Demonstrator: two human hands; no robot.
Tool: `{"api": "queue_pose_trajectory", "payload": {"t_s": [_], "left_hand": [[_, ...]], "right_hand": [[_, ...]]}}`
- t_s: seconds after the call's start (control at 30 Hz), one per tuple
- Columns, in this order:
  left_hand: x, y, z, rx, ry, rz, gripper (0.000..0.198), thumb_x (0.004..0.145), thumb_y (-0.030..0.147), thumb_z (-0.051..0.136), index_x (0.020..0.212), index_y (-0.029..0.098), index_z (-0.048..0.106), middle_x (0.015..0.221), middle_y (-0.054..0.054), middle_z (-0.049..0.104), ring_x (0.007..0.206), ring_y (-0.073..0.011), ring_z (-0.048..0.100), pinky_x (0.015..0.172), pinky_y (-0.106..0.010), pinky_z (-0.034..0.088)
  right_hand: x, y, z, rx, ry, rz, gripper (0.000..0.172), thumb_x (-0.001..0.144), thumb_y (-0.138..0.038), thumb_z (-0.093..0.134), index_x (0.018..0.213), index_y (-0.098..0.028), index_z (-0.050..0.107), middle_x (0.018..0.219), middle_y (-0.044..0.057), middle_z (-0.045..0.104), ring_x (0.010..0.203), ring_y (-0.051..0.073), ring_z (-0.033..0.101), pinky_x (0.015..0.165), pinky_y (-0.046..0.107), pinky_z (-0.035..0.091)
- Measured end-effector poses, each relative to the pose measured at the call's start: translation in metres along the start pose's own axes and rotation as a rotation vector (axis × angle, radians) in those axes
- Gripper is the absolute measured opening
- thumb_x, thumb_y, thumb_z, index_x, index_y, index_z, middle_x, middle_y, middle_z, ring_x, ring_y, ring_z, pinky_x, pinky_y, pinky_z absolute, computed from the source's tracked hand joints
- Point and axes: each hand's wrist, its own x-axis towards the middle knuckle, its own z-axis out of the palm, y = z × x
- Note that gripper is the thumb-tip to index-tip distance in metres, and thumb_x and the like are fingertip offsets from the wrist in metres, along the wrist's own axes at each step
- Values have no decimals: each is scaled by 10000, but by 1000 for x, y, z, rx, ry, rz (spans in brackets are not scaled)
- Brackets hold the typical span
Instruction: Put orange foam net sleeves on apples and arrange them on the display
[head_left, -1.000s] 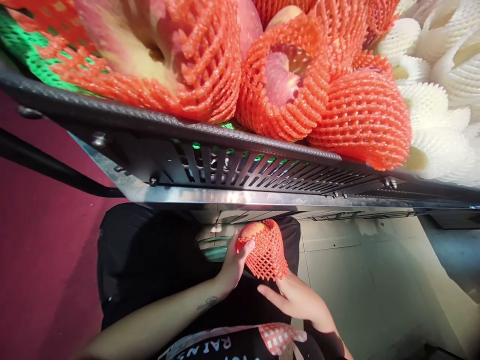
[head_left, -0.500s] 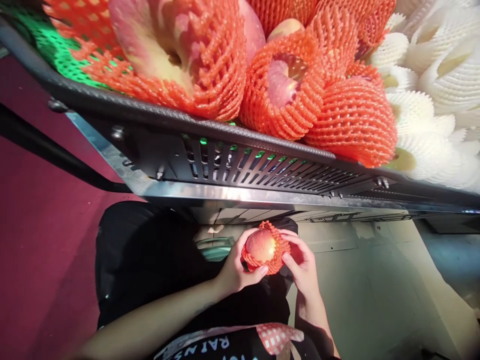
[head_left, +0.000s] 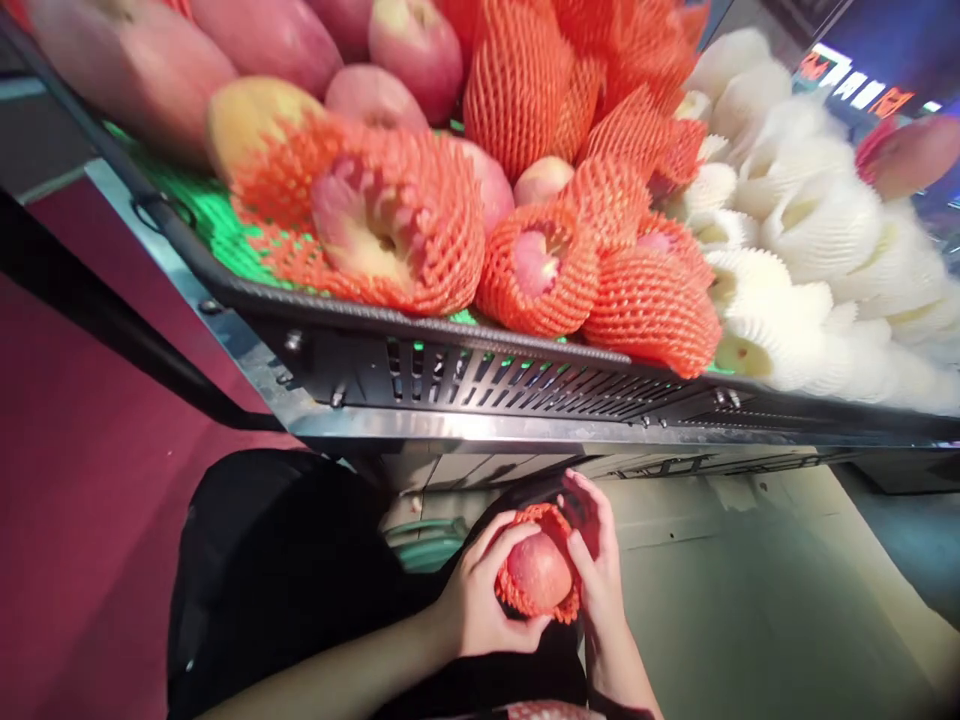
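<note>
A red apple (head_left: 541,572) sits partly inside an orange-red foam net sleeve (head_left: 551,515), low in front of my body. My left hand (head_left: 484,590) grips the apple from the left, with its fingers over the top and the thumb beneath. On the other side, my right hand (head_left: 600,560) has its fingers stretched upward, apart from the fruit. Its thumb and palm lie close against the sleeve's right edge; whether they press on it I cannot tell.
A black slotted display rack (head_left: 480,380) with a metal edge stands ahead. It bears bare apples (head_left: 416,50), netted apples (head_left: 536,265) and fruit in white foam nets (head_left: 817,220). A black bar (head_left: 135,330) slants at left. Below are a teal object (head_left: 427,545) and pale floor (head_left: 712,600).
My right fingers have come off the sleeve and straightened. My left fingers now reach over the apple, which has turned. The view has shifted, showing more of the rack.
</note>
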Motion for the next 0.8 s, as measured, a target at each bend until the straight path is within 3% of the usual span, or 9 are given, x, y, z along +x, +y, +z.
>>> {"api": "queue_pose_trajectory", "payload": {"t_s": [0.07,0.13,0.2,0.27,0.37,0.43,0.5,0.63,0.8], "left_hand": [[0,-5,1,33,29,38,849,581,216,777,1388,237,514,1381,-144,582,1242,-346,626,1047,-467,570],[-1,-14,2,85,57,94,883,588,213,775,1423,242,488,1418,-150,565,1270,-345,617,1051,-463,574],[-3,-25,3,150,60,122,940,560,221,803,1445,262,487,1444,-143,566,1263,-351,632,1039,-448,588],[-6,-36,3,212,29,134,974,558,290,854,1463,279,493,1453,-131,583,1221,-343,669,989,-403,618],[-5,-44,0,237,38,185,805,735,453,786,1467,260,513,1446,-131,603,1201,-316,689,948,-354,631],[0,-44,-4,215,105,213,552,888,393,644,1414,246,565,1401,-123,637,1200,-282,692,978,-336,614],[6,-42,-7,230,172,228,385,944,244,560,1324,247,621,1314,-98,688,1153,-231,715,991,-292,600],[13,-31,-11,300,229,290,403,923,43,466,1231,230,647,1218,-68,710,1102,-158,721,965,-220,591],[10,-10,-19,174,278,324,487,960,51,385,1403,186,536,1356,-132,613,1264,-217,618,1045,-370,575]], "right_hand": [[-2,6,-6,121,-121,128,808,814,-631,720,1503,-327,428,1597,97,392,1466,305,402,1210,485,329],[-3,15,-11,216,-298,278,974,716,-652,794,1531,-308,386,1552,122,452,1416,329,469,1177,493,368],[-6,23,-12,275,-388,388,935,670,-576,854,1472,-296,463,1428,121,576,1300,330,572,1110,486,432],[-7,28,-10,287,-356,417,765,672,-504,867,1343,-285,573,1310,99,653,1191,310,629,1055,461,471],[-7,29,-6,199,-285,378,703,621,-433,901,1238,-274,606,1212,83,690,1099,294,650,997,442,496],[-6,26,-5,37,-247,326,776,570,-398,921,1254,-265,578,1212,91,682,1082,300,649,1009,460,481],[-4,22,-4,-169,-213,249,815,551,-371,919,1275,-253,563,1254,103,658,1138,314,626,1068,481,436],[1,18,-2,-336,-202,122,798,547,-310,865,1281,-253,558,1302,98,626,1202,324,601,1104,483,415],[11,1,-14,-302,-72,-45,764,595,-354,815,1296,-247,530,1279,110,637,1175,320,631,1063,475,477]]}}
